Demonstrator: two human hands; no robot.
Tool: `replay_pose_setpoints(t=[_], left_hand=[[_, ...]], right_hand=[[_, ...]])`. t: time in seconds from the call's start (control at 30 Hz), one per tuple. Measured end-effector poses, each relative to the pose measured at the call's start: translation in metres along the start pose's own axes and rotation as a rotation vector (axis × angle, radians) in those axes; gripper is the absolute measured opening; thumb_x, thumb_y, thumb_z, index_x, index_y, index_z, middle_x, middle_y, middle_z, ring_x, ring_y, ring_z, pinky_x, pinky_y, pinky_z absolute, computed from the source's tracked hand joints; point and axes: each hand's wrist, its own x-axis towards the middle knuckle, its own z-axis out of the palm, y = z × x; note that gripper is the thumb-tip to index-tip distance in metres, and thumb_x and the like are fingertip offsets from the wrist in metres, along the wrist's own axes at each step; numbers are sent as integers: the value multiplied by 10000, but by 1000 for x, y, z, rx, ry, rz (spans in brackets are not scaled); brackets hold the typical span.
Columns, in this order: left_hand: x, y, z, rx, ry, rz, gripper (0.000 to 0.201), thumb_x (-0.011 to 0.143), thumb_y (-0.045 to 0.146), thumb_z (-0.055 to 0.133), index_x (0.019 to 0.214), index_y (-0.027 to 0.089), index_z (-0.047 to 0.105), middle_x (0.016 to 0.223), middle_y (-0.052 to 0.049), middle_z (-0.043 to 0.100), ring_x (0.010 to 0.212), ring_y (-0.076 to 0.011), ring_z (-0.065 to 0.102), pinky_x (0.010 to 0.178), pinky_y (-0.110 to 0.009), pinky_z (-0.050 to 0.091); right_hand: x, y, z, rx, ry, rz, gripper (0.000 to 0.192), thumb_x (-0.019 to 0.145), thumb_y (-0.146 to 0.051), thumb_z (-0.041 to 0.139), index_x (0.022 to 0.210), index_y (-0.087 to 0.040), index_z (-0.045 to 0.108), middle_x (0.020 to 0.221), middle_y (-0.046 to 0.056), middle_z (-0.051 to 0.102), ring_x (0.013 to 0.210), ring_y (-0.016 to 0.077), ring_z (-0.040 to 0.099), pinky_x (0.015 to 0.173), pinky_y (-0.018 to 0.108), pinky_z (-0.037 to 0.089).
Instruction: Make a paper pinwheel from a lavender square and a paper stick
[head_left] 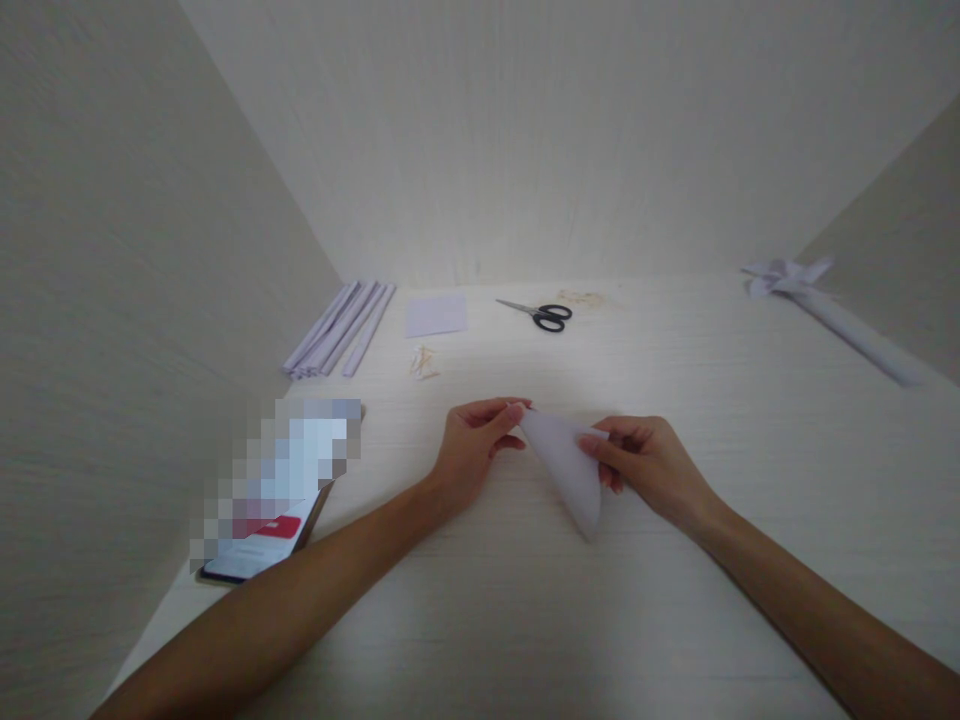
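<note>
A white sheet of paper, folded or curled into a triangular shape, is held above the table between both hands. My left hand pinches its upper left corner between thumb and fingers. At the upper right corner, my right hand grips the paper with the thumb in front and the fingers partly hidden behind. The paper's lower tip points down toward the tabletop. Beyond the hands lie scissors with black handles, their blades pointing left.
Rolled paper tubes lie at the back left beside a flat paper square. Small sticks sit in front of it, with more thin pieces behind the scissors. A phone rests left; a paper tube with a flared end lies right.
</note>
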Motion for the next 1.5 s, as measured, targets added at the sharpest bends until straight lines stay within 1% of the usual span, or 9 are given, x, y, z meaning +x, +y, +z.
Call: replay_pose_setpoints(t=[0.37, 0.5, 0.83, 0.97, 1.07, 1.2, 1.3, 1.4, 1.5], left_hand=[[0, 1, 1, -19, 17, 0, 105, 565, 231, 697, 585, 134, 664, 668, -26, 633, 591, -76, 549, 476, -147, 463], [0, 0, 0, -26, 35, 7, 96, 559, 225, 698, 553, 139, 655, 646, -21, 630, 592, -80, 550, 499, -165, 470], [0, -1, 0, -53, 26, 48, 110, 569, 196, 687, 498, 142, 624, 576, 4, 574, 578, -65, 522, 522, -170, 466], [2, 1, 1, -85, 65, 39, 157, 602, 239, 661, 504, 126, 613, 579, -8, 570, 569, -73, 513, 503, -183, 456], [4, 3, 1, -81, 89, 63, 221, 643, 317, 623, 540, 121, 611, 599, -25, 584, 574, -84, 523, 505, -197, 452], [4, 3, 1, 3, 73, 64, 329, 670, 443, 561, 672, 123, 638, 644, -40, 609, 599, -106, 550, 514, -215, 453], [1, 0, 3, 120, 34, 59, 309, 644, 421, 595, 618, 114, 620, 599, -27, 591, 562, -103, 542, 495, -210, 449], [-1, -3, 3, 187, 44, 75, 257, 637, 366, 617, 580, 115, 601, 577, -11, 579, 536, -91, 531, 494, -203, 450], [-1, -2, 2, 220, 59, 68, 241, 643, 350, 609, 569, 121, 598, 560, -2, 573, 523, -85, 526, 500, -199, 445]], right_hand=[[0, 0, 0, 20, -15, 12, 255, 669, -376, 602, 589, -134, 581, 384, -32, 503, 331, 46, 415, 336, 171, 289], [0, 0, 1, 12, -12, 9, 264, 674, -374, 599, 566, -135, 571, 385, -30, 502, 334, 46, 419, 337, 169, 289], [1, 3, 2, 15, -19, -1, 289, 676, -379, 598, 523, -139, 548, 399, -21, 511, 347, 51, 433, 347, 174, 309], [1, 3, 2, 30, -34, 12, 290, 668, -373, 607, 511, -136, 550, 399, -18, 520, 346, 48, 434, 348, 169, 315], [2, 4, 3, 50, -14, 26, 285, 658, -377, 616, 521, -134, 560, 392, -19, 519, 339, 44, 430, 348, 166, 321], [1, 4, 5, 67, 40, 26, 278, 633, -395, 632, 565, -129, 585, 390, -21, 518, 341, 50, 437, 342, 167, 328], [0, 3, 6, 51, 61, 21, 284, 629, -406, 630, 587, -128, 596, 389, -21, 512, 338, 57, 434, 333, 175, 327], [-2, 2, 7, 56, 64, 15, 279, 636, -408, 623, 597, -134, 589, 394, -21, 513, 342, 62, 441, 339, 182, 336], [-3, 1, 7, 64, -16, 33, 275, 650, -403, 610, 581, -142, 555, 397, -19, 516, 343, 65, 443, 342, 186, 333]])
